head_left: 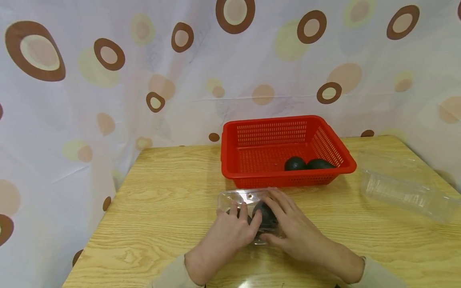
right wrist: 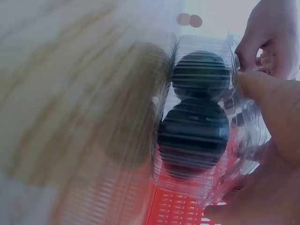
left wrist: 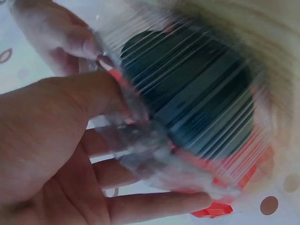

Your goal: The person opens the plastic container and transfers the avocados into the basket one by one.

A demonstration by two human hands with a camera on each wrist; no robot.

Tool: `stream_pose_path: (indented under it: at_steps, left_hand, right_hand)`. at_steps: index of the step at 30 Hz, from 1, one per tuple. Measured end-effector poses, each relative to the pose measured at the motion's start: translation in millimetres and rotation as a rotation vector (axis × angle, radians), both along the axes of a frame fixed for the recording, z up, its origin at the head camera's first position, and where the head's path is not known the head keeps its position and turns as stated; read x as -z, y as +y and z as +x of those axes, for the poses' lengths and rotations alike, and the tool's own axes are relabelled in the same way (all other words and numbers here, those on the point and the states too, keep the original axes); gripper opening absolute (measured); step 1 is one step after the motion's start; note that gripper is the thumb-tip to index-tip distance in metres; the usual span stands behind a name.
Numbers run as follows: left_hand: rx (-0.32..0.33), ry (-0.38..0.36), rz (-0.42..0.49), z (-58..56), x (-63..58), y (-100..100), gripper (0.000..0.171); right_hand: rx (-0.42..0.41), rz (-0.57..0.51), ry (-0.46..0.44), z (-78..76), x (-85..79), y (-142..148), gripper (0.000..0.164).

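A clear plastic clamshell box (head_left: 230,195) lies on the table in front of me, between both hands. Two dark avocados show through its ribbed wall in the right wrist view: one avocado (right wrist: 200,77) behind the nearer avocado (right wrist: 193,133). My left hand (head_left: 232,229) holds the box's left part, and its thumb lies along the plastic rim in the left wrist view. On the right side, my right hand (head_left: 297,230) grips the box, thumb at the rim and fingers around the edge. Whether the lid is fastened cannot be told.
Just behind the box stands a red plastic basket (head_left: 227,160) holding two more avocados, a rounder avocado (head_left: 295,163) and a longer avocado (head_left: 319,164). Another clear plastic container (head_left: 399,194) lies at the table's right side. A patterned curtain (head_left: 201,80) hangs behind the wooden table (head_left: 162,192).
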State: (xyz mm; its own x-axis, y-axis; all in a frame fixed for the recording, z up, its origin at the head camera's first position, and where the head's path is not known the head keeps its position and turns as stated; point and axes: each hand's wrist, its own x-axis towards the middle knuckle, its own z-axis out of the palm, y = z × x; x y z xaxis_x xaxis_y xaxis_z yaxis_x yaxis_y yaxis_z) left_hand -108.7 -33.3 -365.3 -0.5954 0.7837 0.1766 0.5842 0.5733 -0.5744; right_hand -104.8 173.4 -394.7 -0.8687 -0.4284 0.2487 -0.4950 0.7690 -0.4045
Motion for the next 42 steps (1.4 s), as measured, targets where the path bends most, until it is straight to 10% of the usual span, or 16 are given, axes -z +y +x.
stream_pose_path:
  at_steps: [24,35,42]
  left_hand:
    - [0.119,-0.051,0.055,-7.5,-26.3,0,0.024]
    - [0.107,-0.222,0.101,-11.1,-39.4,1,0.016]
    - [0.166,-0.110,0.193,-18.6,-49.3,-6,0.030]
  right_hand:
    - [0.052,-0.112,-0.115,-5.2,1.7,3,0.122]
    - [0.160,-0.097,-0.213,-5.4,-5.7,3,0.123]
    - [0.159,-0.255,-0.359,-6.4,-0.6,13,0.132]
